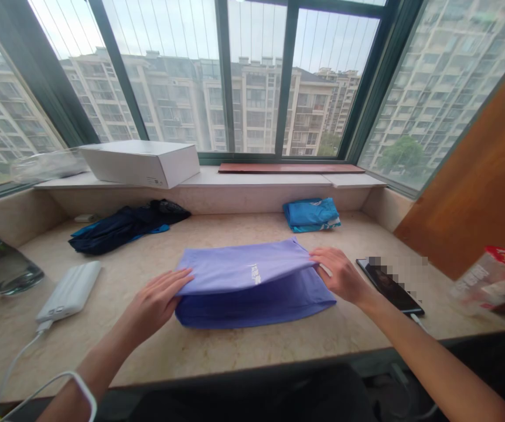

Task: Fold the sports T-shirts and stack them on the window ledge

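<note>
A lilac garment (252, 284) lies folded on the stone counter (217, 346) in front of me, its upper layer doubled over the lower one. My left hand (158, 302) rests on its left edge with the fingers closed on the upper layer. At the right edge my right hand (340, 274) pinches the top layer's corner. A folded turquoise garment (311, 214) sits further back to the right, and a crumpled dark navy garment (125, 225) lies at the back left.
A white power bank (70, 291) with its cable lies to the left, a glass bottle (0, 264) at the far left. A phone (391, 285) lies right of my right hand, a snack packet (494, 281) beyond. A white box (140, 162) stands on the sill.
</note>
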Demonstrator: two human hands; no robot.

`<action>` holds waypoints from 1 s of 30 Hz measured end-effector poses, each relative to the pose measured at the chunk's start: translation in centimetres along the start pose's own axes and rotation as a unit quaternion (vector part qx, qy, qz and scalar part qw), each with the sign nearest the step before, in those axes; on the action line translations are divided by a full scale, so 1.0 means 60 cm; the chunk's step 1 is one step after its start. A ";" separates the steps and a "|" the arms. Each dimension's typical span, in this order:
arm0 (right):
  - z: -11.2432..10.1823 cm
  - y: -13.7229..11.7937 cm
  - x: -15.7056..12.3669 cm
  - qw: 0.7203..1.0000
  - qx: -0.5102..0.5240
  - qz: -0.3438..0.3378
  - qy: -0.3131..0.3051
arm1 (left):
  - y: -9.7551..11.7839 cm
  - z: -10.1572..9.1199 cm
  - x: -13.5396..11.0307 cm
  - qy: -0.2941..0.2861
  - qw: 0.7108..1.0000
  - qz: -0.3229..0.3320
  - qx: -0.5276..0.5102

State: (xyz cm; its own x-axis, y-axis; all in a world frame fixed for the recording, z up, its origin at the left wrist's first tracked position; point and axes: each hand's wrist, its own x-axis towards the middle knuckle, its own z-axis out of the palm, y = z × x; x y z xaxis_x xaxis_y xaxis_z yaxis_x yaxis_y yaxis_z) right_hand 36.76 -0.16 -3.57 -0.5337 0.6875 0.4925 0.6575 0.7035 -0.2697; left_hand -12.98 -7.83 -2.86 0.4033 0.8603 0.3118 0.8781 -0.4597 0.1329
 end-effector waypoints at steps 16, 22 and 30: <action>0.075 -0.037 0.090 0.950 -0.185 0.222 -0.119 | 0.015 0.063 0.077 -0.077 0.997 -0.021 0.014; 0.067 0.013 0.117 0.930 -0.160 0.301 -0.136 | 0.014 0.083 0.057 -0.121 0.988 -0.088 0.038; 0.047 0.006 0.117 0.930 -0.159 0.311 -0.119 | 0.014 0.069 0.060 -0.108 0.987 -0.102 0.060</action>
State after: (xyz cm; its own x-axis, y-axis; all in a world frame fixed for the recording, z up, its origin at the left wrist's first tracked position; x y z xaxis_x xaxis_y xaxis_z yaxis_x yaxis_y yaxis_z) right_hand 31.74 5.41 -2.54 -0.0756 0.9902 0.1173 0.9820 0.0944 -0.1635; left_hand -9.75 -4.22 -5.56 0.2484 0.9652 0.0812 0.9658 -0.2533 0.0559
